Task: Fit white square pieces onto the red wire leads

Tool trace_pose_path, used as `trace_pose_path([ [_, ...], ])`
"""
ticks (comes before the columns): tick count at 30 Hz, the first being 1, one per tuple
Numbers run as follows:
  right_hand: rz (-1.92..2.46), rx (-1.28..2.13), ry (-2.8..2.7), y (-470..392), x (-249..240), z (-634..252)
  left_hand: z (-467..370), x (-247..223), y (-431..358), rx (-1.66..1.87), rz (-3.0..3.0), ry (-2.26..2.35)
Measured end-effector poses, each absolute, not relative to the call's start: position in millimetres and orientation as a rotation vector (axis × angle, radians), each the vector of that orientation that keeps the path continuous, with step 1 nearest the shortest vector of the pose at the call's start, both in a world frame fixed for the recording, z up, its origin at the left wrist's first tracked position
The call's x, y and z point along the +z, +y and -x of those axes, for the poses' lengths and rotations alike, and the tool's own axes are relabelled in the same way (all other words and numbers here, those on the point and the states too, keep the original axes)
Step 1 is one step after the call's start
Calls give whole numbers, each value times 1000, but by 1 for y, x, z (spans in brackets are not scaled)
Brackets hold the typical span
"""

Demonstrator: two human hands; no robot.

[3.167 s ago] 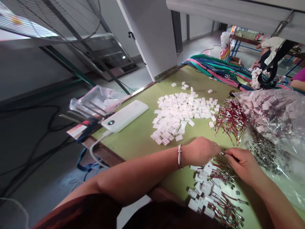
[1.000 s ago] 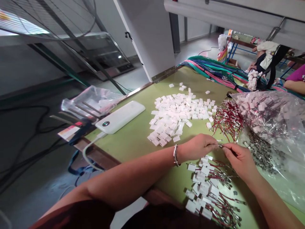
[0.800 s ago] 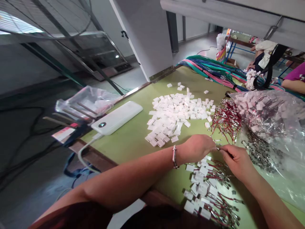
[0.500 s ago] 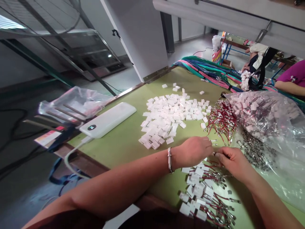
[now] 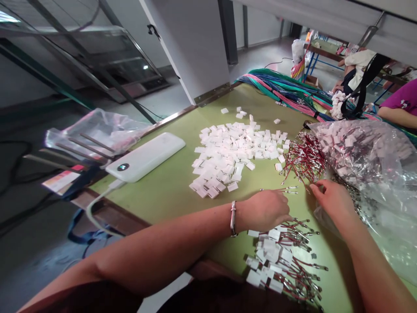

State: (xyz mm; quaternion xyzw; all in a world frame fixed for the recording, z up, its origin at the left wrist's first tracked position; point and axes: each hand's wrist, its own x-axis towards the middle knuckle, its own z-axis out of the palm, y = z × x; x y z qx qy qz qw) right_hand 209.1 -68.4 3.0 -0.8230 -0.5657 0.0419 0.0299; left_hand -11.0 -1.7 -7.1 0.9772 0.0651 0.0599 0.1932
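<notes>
My left hand [image 5: 266, 210] is closed, fingers curled downward, just above a group of white connectors with red wires [image 5: 272, 250]. Whatever is in its fingers is hidden. A few short wires with metal tips [image 5: 288, 190] lie just beyond its knuckles. My right hand [image 5: 335, 201] is at the near edge of a pile of short red wires with metal terminals [image 5: 306, 156], thumb and forefinger pinched on a red wire there. Left of that pile, loose white connector housings [image 5: 239, 145] are spread over the green tabletop [image 5: 163, 191].
A clear plastic bag [image 5: 368, 148] of white parts lies at right, with loose metal terminals beside it. Bundled coloured cables [image 5: 276, 89] run along the back. A white power bank [image 5: 146, 157] with a cable sits at left. Another person's sleeve [image 5: 402, 100] shows at far right.
My right hand has moved away from my left, up and right to the red wire pile. My left hand has shifted slightly down. The view has tilted a little.
</notes>
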Motion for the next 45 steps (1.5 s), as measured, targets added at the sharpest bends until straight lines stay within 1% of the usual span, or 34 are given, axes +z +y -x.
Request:
trace_pose_path([
  [3,2622,55,-1787,-67,3,-201,11,-10,-4,210,-2748,93],
  [5,2619,97,-1772,-67,2,-199,12,-11,-3,250,-2714,74],
  [10,2391,529,-1582,-65,-3,-208,11,-11,4,350,-2509,158],
  [13,2299,662,-1513,-65,0,-217,11,-10,9,420,-2357,257],
  [15,2199,812,-1291,-66,6,-221,11,-9,12,452,-2237,317],
  [18,1910,1094,-819,-67,18,-219,11,-9,15,433,-2030,444],
  [20,1752,1190,-662,-67,24,-212,10,-8,17,379,-1847,538],
  [23,1696,1247,-697,-69,22,-191,9,-5,18,335,-1515,583],
  [25,1758,1167,-892,-73,14,-174,5,-4,16,336,-1294,545],
  [29,1909,620,-1512,-82,1,-148,-5,-4,10,389,-956,554],
  [31,1928,435,-1692,-86,-1,-142,-8,-4,8,426,-861,605],
  [40,1876,332,-1880,-90,-5,-138,-9,1,3,441,-790,598],
  [43,1826,309,-1883,-90,5,-149,-7,1,5,441,-826,588],
  [45,1890,268,-1809,-89,15,-173,-4,2,8,432,-856,602],
])
